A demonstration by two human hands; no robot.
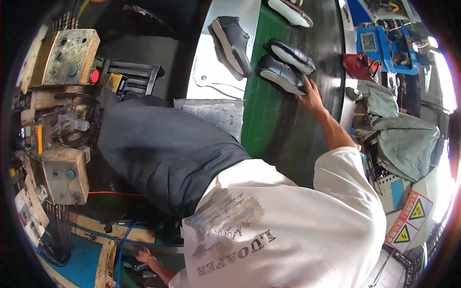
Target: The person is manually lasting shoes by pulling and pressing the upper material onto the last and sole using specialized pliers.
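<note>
My right hand [313,97], arm stretched far out, has its fingers and thumb around the toe of a black shoe [279,77] with a pale sole. This shoe lies on its side on a green conveyor belt [269,122]. Against it rests a second black shoe [291,55], also tipped over. Low on the left, my left hand [144,257] is closed at the end of a dark shoe [137,267]; the shoe is small and shadowed in view.
Another black shoe [232,46] lies on a light metal shelf [200,67] beside the belt. Farther up is a brown shoe [290,12]. On the left stand worn machine control boxes [66,56], one with a red button [94,76]. Green cloth [408,144] covers equipment at right.
</note>
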